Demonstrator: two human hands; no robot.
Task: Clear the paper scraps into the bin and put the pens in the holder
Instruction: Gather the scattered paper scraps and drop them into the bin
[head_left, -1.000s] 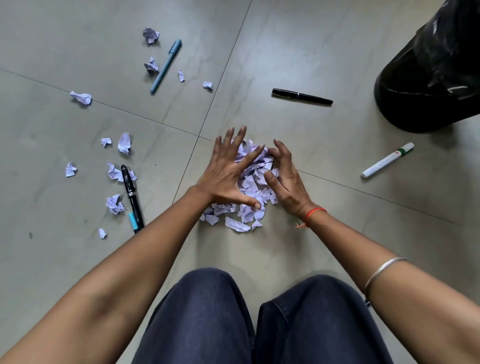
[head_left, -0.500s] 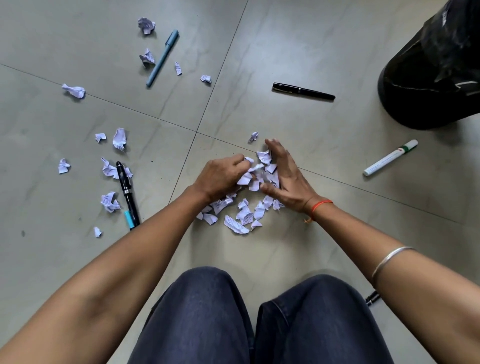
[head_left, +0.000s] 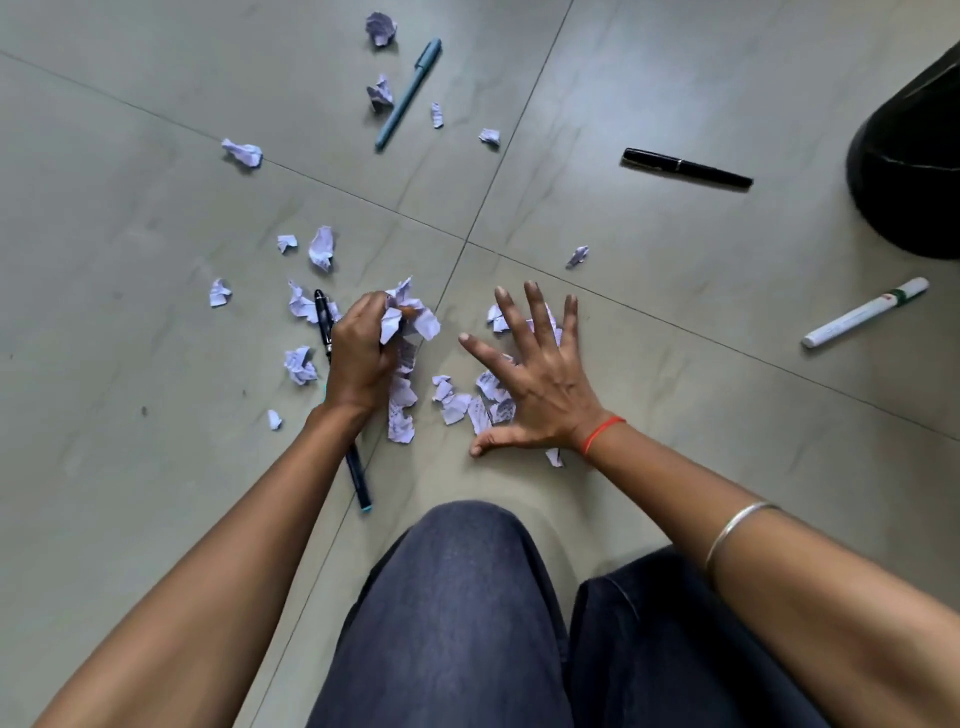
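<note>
My left hand (head_left: 361, 353) is closed around a bunch of pale paper scraps (head_left: 408, 317), held just above the floor. My right hand (head_left: 540, 374) lies flat with fingers spread over more scraps (head_left: 457, 408) on the tile. A black pen with a teal end (head_left: 358, 478) lies partly hidden under my left wrist. On the floor farther off lie a blue pen (head_left: 408, 93), a black pen (head_left: 685, 167) and a white marker (head_left: 865, 318). Several loose crumpled scraps (head_left: 321, 248) are scattered at the left and far side.
A black bin (head_left: 914, 171) with a dark liner stands at the right edge. My knees in dark trousers (head_left: 467, 613) fill the bottom centre. The floor is large grey tiles (head_left: 130, 467). No pen holder is in view.
My left hand has closed on a bunch of scraps and moved left, lifting them. My right hand has opened flat over the remaining scraps. The view has shifted, with everything sliding right.
</note>
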